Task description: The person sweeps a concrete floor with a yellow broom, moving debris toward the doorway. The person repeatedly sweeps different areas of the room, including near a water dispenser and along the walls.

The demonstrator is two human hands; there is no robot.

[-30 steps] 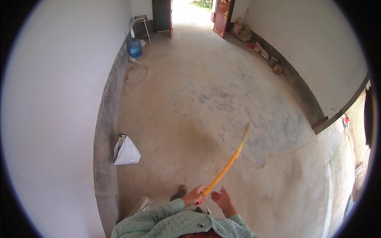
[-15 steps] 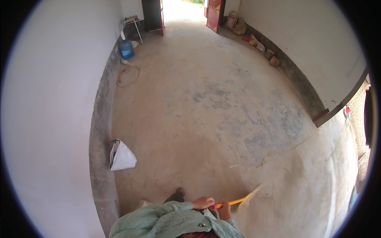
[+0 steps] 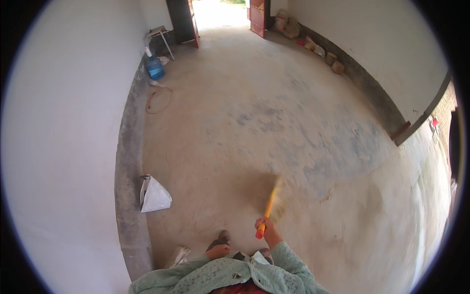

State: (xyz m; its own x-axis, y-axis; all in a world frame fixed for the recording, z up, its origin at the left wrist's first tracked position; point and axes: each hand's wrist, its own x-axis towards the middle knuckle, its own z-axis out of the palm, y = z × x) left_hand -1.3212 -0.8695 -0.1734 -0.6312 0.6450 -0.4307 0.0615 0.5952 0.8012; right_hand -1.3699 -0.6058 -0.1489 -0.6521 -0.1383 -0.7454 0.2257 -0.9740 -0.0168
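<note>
In front of my body on the right, my right hand [image 3: 267,228] is wrapped round the orange handle of a broom [image 3: 269,209]. The handle's red end pokes out below the fist. Pointing forward and slightly right, the broom has a yellowish head that is smeared by motion over the floor. Close to my waist, my left hand [image 3: 218,252] is curled closed, and nothing shows in it. It is apart from the broom, above my dark shoe [image 3: 223,237].
A white bag [image 3: 155,195] stands by the left wall. Farther along are a blue water bottle [image 3: 155,68], a coiled hose [image 3: 158,101] and a stool [image 3: 157,32]. Sacks [image 3: 291,28] and pots [image 3: 338,67] line the right wall. Red doors [image 3: 258,18] stand open at the far end.
The broom has swung from pointing right to pointing forward, and my right hand has risen with it. My left hand has moved away from the handle, left toward my waist.
</note>
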